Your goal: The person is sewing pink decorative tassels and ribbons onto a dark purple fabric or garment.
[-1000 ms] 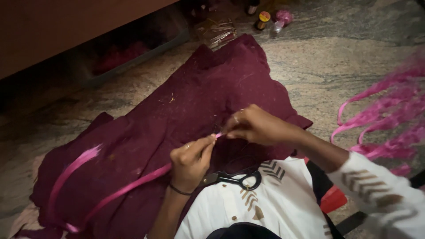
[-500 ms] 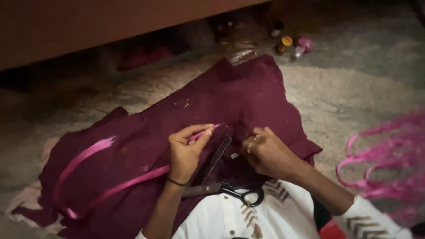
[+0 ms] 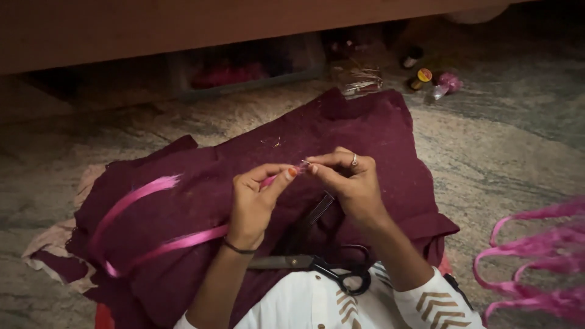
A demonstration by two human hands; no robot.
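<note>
Both grips, left hand (image 3: pixel 256 198) and right hand (image 3: pixel 347 183), pinch one end of a pink hair strand (image 3: pixel 161 244) above maroon cloth (image 3: pixel 378 140).

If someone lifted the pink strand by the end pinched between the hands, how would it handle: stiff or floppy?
Probably floppy: the pink strand trails from the left hand in a loose loop across the maroon cloth rather than holding a line. It looks thin and light, so it would likely dangle. Its glossy sheen hints it may slip; both the left and right hand pinch its tip.
</note>
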